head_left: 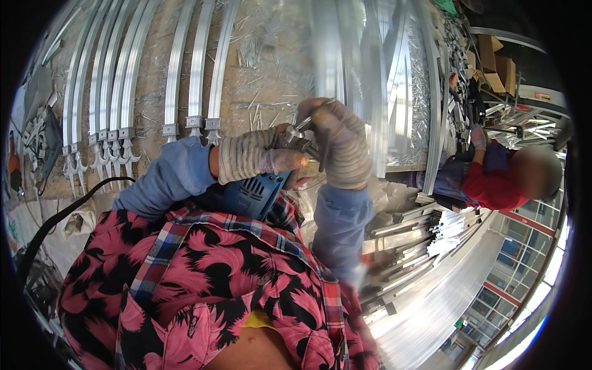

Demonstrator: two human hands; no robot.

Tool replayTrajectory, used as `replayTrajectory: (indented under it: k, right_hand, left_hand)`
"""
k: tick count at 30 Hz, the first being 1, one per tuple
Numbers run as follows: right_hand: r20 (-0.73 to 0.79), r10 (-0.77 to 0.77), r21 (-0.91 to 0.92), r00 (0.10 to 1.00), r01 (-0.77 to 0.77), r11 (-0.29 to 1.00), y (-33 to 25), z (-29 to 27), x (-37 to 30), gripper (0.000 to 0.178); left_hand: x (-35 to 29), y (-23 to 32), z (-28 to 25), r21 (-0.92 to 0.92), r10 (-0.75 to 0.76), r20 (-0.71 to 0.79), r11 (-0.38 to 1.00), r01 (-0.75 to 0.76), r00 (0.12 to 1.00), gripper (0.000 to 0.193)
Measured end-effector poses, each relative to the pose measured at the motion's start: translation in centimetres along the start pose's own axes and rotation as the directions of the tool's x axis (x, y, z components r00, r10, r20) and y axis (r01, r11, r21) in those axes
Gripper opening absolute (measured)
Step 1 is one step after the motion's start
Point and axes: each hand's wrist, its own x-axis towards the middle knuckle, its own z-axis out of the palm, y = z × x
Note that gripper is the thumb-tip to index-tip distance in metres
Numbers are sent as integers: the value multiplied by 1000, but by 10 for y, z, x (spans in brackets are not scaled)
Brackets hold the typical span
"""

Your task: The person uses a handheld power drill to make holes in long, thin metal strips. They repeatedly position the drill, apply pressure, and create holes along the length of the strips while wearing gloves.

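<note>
My left hand (262, 153), in a striped knit glove, is closed around the front end of a blue power tool (246, 196) with a vented housing. The tool lies close against my body, partly hidden by my left arm and the plaid-edged, flowered clothing. At the tool's front, a grey metal part (295, 139) shows between my hands. My right hand (341, 143), gloved too, is bent over beside it. Its fingers close on a small shiny metal piece (305, 122), whose exact kind I cannot make out.
Silver metal bars (112, 80) with spear-like ends lie on the worktable (154, 68) at left. Loose nails or rivets (265, 114) are scattered beyond my hands. Long profiles (401, 92) lie to the right. A person in red (499, 179) works there, near stacked tubes (425, 234).
</note>
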Motion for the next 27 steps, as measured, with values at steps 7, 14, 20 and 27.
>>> replayTrajectory:
  k: [7,14,20,27]
  right_hand:
    - [80,-67,13,995,66,998,5,3,4,27]
    - [14,16,106,1000,-18,994,19,0,2,25]
    - [3,-46,167,999,45,985,32,-3,1,31]
    - [77,1,189,997,-16,982,16,9,3,42]
  left_hand:
    - [-1,-16,-1,52,32,-142,998,-25,989,43]
    - [-1,-8,-1,101,44,-109,994,-33,993,41]
    - [0,-12,-4,-89,-19,-24,996,17,1000,39]
    - [5,-32,-11,-49,109,-132,992,-116,985,39]
